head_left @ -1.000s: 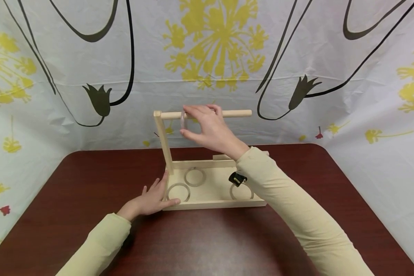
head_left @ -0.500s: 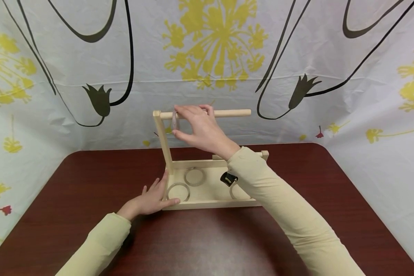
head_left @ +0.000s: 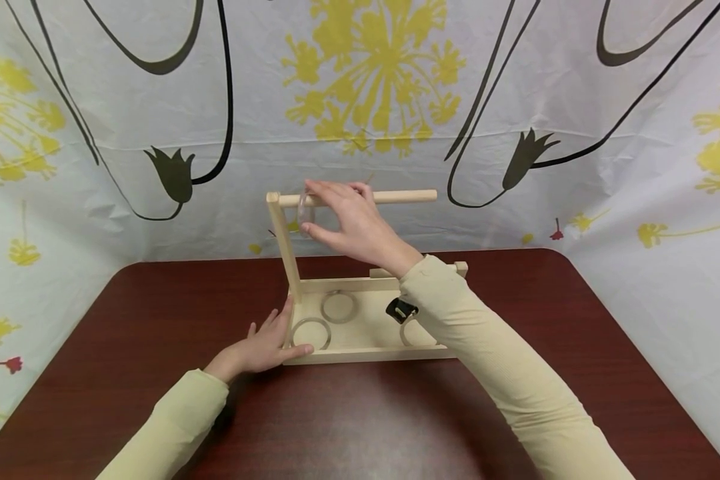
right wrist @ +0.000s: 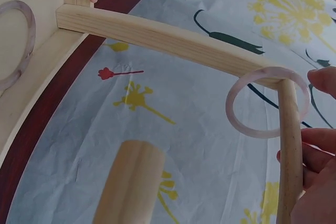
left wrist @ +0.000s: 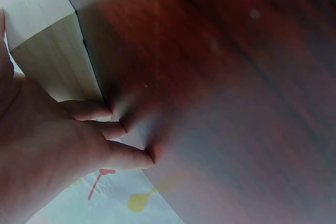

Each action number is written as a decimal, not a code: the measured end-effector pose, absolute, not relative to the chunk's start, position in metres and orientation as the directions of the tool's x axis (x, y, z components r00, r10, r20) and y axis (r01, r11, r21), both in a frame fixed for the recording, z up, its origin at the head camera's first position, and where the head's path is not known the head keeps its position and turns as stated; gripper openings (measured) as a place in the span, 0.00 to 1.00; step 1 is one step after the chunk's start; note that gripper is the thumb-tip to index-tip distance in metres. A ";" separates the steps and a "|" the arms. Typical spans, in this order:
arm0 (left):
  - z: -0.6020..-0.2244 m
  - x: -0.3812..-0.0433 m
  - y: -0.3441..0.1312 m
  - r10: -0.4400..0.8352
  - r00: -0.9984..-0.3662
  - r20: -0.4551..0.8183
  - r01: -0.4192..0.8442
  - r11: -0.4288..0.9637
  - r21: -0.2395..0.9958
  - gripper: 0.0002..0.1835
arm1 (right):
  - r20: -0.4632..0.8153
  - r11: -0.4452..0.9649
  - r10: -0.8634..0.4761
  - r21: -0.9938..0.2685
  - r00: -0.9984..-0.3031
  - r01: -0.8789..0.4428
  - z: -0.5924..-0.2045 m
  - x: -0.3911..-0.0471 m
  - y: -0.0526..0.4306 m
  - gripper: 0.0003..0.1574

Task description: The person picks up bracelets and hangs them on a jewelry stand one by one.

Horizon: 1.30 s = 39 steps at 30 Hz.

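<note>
A pale translucent ring [head_left: 301,208] hangs round the long wooden rod [head_left: 405,197], near the rod's left end by the upright post [head_left: 285,248]. My right hand [head_left: 360,223] is over the rod, with fingertips and thumb at the ring's edge; firm contact cannot be made out. In the right wrist view the ring [right wrist: 230,106] encircles the rod, a digit close to its rim. My left hand [head_left: 264,347] rests against the left end of the wooden tray [head_left: 369,323], thumb on the front edge. Straight fingers of the left hand [left wrist: 58,135] show in the left wrist view.
Similar rings lie in the tray: one at back left [head_left: 355,308], one at front left [head_left: 311,320], one at right [head_left: 403,332], partly behind my sleeve. A lower wooden post [head_left: 461,268] stands at the back right. A patterned sheet [head_left: 246,173] hangs behind the table [head_left: 174,320].
My right hand and the ring slid left along the rod towards the post, then stopped. Since then the ring has turned slightly and the hand shifted a little right. The left hand stayed put.
</note>
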State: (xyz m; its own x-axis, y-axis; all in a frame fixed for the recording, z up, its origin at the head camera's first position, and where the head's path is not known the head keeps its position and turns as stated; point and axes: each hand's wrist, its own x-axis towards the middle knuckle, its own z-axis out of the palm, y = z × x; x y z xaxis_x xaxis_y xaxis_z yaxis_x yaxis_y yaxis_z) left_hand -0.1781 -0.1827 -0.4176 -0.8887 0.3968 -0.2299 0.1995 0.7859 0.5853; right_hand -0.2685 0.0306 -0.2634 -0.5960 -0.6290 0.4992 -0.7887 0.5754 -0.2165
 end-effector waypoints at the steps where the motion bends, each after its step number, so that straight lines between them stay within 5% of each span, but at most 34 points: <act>1: -0.418 -0.178 -0.183 0.397 -0.889 -0.229 0.199 0.785 0.586 0.57 | 0.502 0.571 -0.627 -0.223 -0.595 -0.790 -0.263 -0.269 0.031 0.41; 14: -0.420 -0.179 -0.183 0.395 -0.889 -0.232 0.196 0.784 0.589 0.57 | 0.516 0.536 -0.624 -0.263 -0.586 -0.802 -0.264 -0.268 0.035 0.39; 39: -0.420 -0.178 -0.183 0.395 -0.891 -0.226 0.195 0.780 0.594 0.57 | 0.660 0.310 -0.593 -0.342 -0.461 -0.887 -0.280 -0.245 0.061 0.27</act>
State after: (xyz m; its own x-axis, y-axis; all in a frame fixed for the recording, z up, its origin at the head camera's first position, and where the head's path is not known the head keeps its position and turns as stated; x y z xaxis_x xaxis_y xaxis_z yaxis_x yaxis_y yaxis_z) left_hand -0.1776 -0.1830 -0.4204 -0.8906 0.3946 -0.2260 0.1950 0.7805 0.5940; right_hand -0.2448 0.0609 -0.2801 -0.4614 -0.5930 0.6599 -0.8872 0.3098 -0.3419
